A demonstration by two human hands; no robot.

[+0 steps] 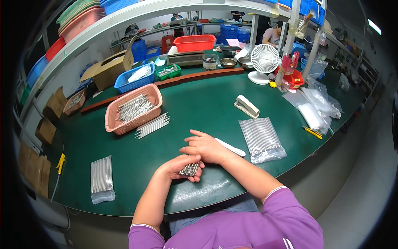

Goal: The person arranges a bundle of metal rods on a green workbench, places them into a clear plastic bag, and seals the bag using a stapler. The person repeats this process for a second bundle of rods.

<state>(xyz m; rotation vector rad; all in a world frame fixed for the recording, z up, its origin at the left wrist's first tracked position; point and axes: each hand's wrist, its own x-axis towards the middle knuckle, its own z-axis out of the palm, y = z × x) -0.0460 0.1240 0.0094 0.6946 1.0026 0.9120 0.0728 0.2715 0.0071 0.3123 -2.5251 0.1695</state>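
Note:
My left hand [176, 167] is closed around a bundle of thin metal rods [190, 169], whose ends stick out toward me. Over the far end of the bundle lies my right hand [205, 148], its fingers stretched out to the left and slightly apart; its palm is hidden. A long white object [230, 147] lies just beyond my right wrist, its kind unclear. Farther off, loose metal rods [152, 125] lie side by side next to a pink basket [159, 101] filled with more rods. Clear bags of rods rest at the right [262, 139] and left [101, 178].
A stapler [247, 106], white fan [265, 62], plastic bags [315, 110] and yellow cutter [312, 133] are on the right. A blue tray [134, 78] and green tray [168, 72] stand behind a reddish-brown strip [203, 76]. A yellow air gun [61, 163] lies far left. Another person [273, 35] sits beyond.

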